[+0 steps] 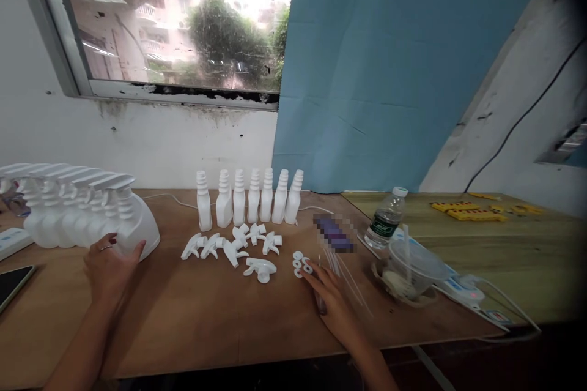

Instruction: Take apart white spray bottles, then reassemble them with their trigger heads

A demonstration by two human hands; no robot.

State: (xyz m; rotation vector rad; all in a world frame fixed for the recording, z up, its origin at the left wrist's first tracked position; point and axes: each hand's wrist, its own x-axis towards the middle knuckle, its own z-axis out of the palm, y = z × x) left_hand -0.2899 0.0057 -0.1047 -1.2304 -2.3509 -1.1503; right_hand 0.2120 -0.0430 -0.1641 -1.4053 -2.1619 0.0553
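Observation:
At the left, my left hand [110, 262] has its thumb and fingers around the lower body of the end white spray bottle [137, 226] in a row of bottles with tops on. To the right, my right hand [328, 293] lies low over the table with fingers stretched out. Its fingertips touch or nearly touch a small group of white ring washers [298, 264]. Several loose white trigger spray heads [260, 268] are scattered between my hands. Behind them several white bottles [239, 198] without spray heads stand upright in a line. Thin clear tubes [346, 278] lie beside my right hand.
A water bottle [387, 218], a clear lidded bowl [419, 265] and a power strip [463, 289] with cables sit on the right. A phone [13, 284] lies at the left edge. Yellow pieces [472, 212] rest on the far-right surface. A wall and window [183, 30] stand behind.

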